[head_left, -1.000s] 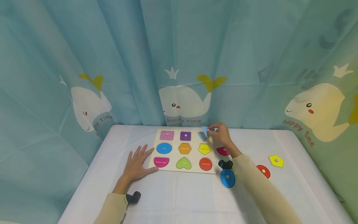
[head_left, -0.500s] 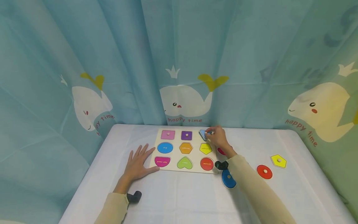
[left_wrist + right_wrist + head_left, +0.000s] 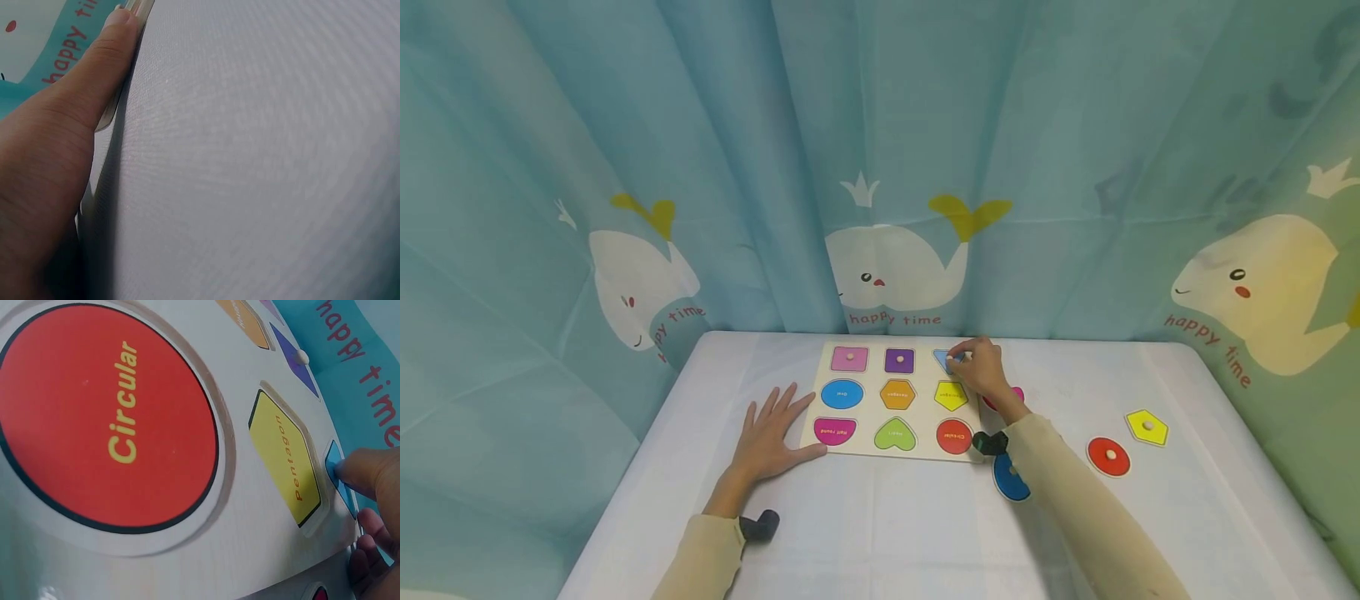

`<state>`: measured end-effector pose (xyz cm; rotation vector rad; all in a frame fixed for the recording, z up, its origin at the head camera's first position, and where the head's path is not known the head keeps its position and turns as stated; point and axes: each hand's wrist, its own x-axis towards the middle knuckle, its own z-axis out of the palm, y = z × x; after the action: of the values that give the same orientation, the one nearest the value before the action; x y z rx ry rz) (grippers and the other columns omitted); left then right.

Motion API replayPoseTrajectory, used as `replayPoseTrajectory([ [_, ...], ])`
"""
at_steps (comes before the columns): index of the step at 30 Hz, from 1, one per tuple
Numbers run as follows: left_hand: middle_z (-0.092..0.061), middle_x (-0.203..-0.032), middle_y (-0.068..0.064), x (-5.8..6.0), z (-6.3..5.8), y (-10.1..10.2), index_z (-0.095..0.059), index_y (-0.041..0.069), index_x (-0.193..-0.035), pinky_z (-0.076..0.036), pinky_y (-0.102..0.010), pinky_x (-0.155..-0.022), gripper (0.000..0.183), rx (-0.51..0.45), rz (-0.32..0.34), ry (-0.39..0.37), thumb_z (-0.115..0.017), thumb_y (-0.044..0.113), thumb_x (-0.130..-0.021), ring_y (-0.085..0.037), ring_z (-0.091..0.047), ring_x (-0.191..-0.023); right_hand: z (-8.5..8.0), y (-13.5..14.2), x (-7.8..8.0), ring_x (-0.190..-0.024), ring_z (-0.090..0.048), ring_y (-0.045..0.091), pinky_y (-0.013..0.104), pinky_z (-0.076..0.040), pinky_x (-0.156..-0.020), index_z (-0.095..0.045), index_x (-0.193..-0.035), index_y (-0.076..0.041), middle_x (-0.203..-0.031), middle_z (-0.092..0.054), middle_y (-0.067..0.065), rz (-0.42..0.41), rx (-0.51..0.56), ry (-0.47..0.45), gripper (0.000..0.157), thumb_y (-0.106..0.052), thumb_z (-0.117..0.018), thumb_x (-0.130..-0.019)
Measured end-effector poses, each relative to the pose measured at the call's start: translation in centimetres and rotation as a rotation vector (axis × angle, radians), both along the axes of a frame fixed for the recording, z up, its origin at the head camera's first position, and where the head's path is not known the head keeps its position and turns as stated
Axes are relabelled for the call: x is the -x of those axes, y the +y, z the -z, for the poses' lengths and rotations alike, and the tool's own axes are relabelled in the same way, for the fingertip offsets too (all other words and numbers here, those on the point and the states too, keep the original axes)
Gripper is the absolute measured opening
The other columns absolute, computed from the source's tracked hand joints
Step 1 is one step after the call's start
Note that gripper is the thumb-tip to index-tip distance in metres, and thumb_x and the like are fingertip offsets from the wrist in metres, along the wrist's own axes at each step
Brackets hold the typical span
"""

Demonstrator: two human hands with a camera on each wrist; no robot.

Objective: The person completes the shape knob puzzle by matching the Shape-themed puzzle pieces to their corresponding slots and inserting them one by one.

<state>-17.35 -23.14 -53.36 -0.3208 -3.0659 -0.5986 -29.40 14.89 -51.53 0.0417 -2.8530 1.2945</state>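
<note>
L hand (image 3: 767, 442) has fingers straight & spread, thumb on the L edge of a glossy off-white rectangular shape board (image 3: 872, 417). R hand (image 3: 985, 365) is pinching a light-blue triangle piece (image 3: 942, 357) at the board's far R corner, right at its slot. Can't tell if it's fully seated, my fingers cover part of it. Tight back there tbh, far edge is near the pale-blue whale-print curtain (image 3: 737, 167); near side there's a wide stretch of white-clothed table (image 3: 850, 525). Pink rectangle piece (image 3: 842, 364) & purple square piece (image 3: 891, 364) sit in their slots; the other six show printed bottoms, e.g. "Circular". Red round piece (image 3: 1101, 458) + yellow pentagon piece (image 3: 1138, 429) lie off to the R, well apart from the board. Dark-blue rounded piece (image 3: 1009, 483) is partly hidden by my beige R sleeve (image 3: 1075, 500), magenta piece (image 3: 1018, 393) mostly behind my wrist. L wrist cam = mostly cloth & thumb.
</note>
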Motion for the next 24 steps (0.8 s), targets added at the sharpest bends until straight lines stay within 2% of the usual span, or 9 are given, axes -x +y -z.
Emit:
replayPoseTrajectory([
  [24,-0.027,-0.168,-0.015,-0.07,-0.07,0.15,-0.044,0.02,-0.157,-0.003,-0.073,-0.119,0.096,-0.004,-0.014,-0.016,-0.078,0.061,-0.077,-0.044,-0.014,-0.155,0.09,-0.2,-0.07,-0.13,-0.039,0.042,0.06,-0.037,-0.112,-0.078,-0.109,-0.001,-0.139,-0.052,0.024,0.028,-0.003,-0.022,0.022,-0.016,-0.072,-0.094],
])
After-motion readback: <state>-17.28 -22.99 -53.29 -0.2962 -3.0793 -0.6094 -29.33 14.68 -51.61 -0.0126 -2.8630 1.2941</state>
